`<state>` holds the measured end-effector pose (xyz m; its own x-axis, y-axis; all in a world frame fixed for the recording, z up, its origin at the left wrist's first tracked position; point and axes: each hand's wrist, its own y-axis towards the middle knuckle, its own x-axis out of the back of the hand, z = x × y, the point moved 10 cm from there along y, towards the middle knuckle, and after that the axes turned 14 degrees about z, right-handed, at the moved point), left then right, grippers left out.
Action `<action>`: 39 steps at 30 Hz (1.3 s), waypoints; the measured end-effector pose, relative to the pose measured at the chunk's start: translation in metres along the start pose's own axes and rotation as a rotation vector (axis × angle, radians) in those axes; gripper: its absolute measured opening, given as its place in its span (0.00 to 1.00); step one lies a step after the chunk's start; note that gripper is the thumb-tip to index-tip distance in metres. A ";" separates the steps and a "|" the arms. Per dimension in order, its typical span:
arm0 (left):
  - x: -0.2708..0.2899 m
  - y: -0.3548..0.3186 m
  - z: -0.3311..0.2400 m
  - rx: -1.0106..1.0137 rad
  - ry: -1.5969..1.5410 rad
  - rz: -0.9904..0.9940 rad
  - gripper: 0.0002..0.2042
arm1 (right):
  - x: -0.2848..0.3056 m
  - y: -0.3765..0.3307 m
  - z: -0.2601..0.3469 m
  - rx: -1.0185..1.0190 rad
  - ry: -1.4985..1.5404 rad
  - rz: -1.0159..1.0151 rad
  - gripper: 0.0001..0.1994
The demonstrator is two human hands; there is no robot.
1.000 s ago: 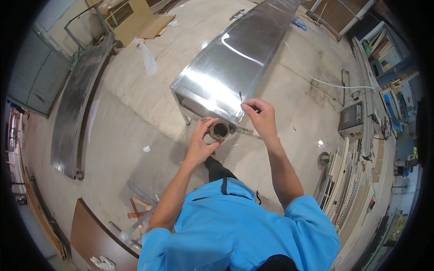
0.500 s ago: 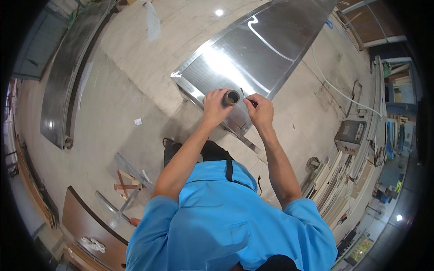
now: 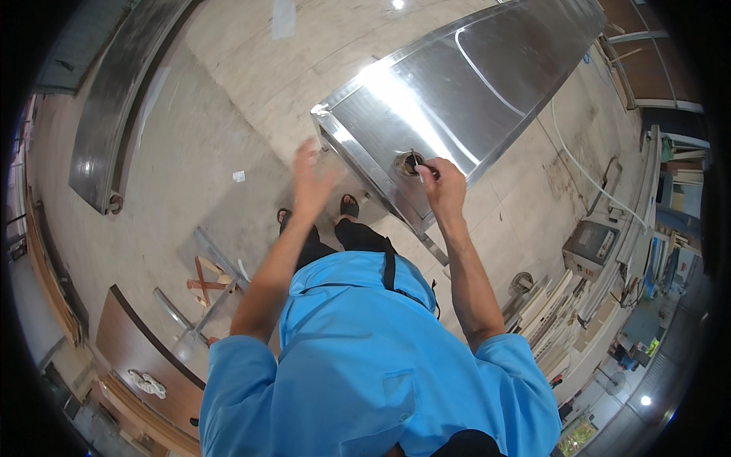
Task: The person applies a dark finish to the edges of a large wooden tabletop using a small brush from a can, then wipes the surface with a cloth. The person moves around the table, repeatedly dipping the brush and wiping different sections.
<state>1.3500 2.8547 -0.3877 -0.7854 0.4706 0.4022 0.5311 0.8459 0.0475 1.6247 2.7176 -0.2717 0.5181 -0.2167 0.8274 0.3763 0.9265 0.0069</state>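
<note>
A shiny metal table (image 3: 449,114) stretches away to the far right. Near its closest corner stands a small round open container (image 3: 406,162), dark inside. My right hand (image 3: 446,186) is closed in a pinch right beside the container's mouth, on a thin stick-like tool (image 3: 418,166) whose kind I cannot make out; part of it is hidden by my fingers. To the left of the table, over the floor, my left hand (image 3: 310,185) is raised with fingers stretched out, smeared by motion, and nothing shows in it.
A long dark panel (image 3: 126,99) lies at the far left. Metal frame parts (image 3: 217,266) and a brown board (image 3: 141,346) are at the lower left. Toward the right are a grey box-like machine (image 3: 590,247), stacked strips (image 3: 560,316) and a pale hose (image 3: 586,171) on the floor.
My left hand has let go of the container and swung left off the table. The container now stands on the tabletop. My right hand has brought the thin tool to the container's mouth.
</note>
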 end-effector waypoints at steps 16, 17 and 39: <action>0.197 -0.664 0.326 1.273 -0.483 -0.786 0.10 | -0.178 -0.019 0.438 0.533 0.312 0.273 0.07; 0.214 -0.666 0.315 1.244 -0.527 -0.876 0.10 | -0.223 -0.007 0.450 0.548 0.264 0.364 0.06; 0.725 -0.731 0.273 2.174 -0.134 -1.964 0.24 | -0.679 0.402 0.508 0.079 -0.320 1.421 0.10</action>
<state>0.3054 2.6455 -0.3810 0.1142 -0.3670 0.9232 -0.6417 -0.7367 -0.2135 1.0343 3.3938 -0.5461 0.2166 0.9437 0.2499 -0.3444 0.3134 -0.8850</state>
